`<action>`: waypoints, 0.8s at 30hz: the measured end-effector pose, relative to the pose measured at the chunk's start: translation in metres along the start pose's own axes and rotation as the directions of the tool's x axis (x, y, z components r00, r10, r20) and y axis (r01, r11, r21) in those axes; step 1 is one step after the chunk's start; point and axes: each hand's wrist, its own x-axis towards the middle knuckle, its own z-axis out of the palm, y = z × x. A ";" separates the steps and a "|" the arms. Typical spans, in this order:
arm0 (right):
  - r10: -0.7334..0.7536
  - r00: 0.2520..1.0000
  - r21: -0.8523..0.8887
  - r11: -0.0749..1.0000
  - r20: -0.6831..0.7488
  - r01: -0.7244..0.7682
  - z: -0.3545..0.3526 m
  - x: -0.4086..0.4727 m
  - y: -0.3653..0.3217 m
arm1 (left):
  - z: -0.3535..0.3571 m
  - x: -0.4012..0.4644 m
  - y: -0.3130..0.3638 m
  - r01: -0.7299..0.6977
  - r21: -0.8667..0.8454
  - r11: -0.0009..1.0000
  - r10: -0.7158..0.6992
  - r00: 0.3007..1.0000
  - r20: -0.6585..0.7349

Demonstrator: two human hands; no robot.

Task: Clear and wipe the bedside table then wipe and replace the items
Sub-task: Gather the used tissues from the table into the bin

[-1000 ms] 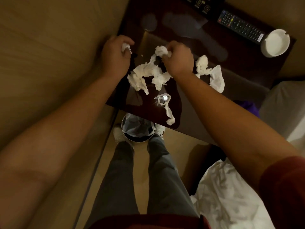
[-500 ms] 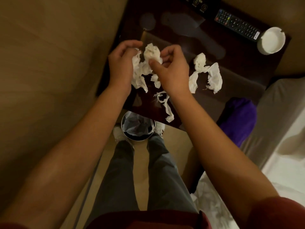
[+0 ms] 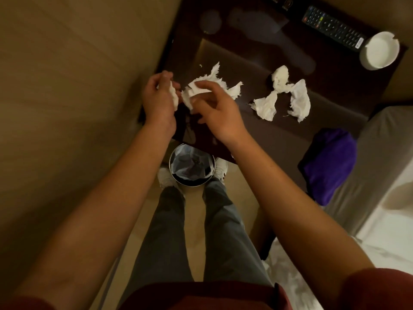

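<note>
The dark glossy bedside table (image 3: 257,48) fills the upper middle of the head view. My left hand (image 3: 158,101) grips a wad of white tissue (image 3: 173,96) at the table's front left corner. My right hand (image 3: 216,110) pinches a larger torn tissue piece (image 3: 214,85) right beside it, above the tabletop. Two more crumpled tissue scraps (image 3: 283,95) lie on the table to the right. A black remote control (image 3: 333,30) and a white ashtray (image 3: 378,50) sit at the far right corner.
A round bin with a dark liner (image 3: 191,167) stands on the floor between my feet, just under the table's front edge. A purple cloth (image 3: 328,162) lies on the grey bed edge at right. White bedding (image 3: 380,231) fills the lower right; a beige wall runs along the left.
Both hands have lifted the gathered tissue off the table and drawn it toward the front left corner. The thin strip that lay near the front edge is no longer on the tabletop.
</note>
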 end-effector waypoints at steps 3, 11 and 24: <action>-0.138 0.972 -0.280 0.957 -0.192 0.080 -0.012 0.014 0.006 | -0.009 0.001 -0.004 0.036 -0.025 0.999 -0.036 0.999 0.022; -0.214 0.976 -0.800 0.590 -0.027 0.107 -0.008 0.056 0.022 | -0.024 0.000 -0.020 0.102 0.047 0.994 -0.101 0.995 -0.024; -0.217 0.976 -0.830 0.538 0.034 0.149 -0.005 0.065 0.037 | -0.033 0.005 -0.025 0.131 0.114 0.985 -0.130 0.991 -0.014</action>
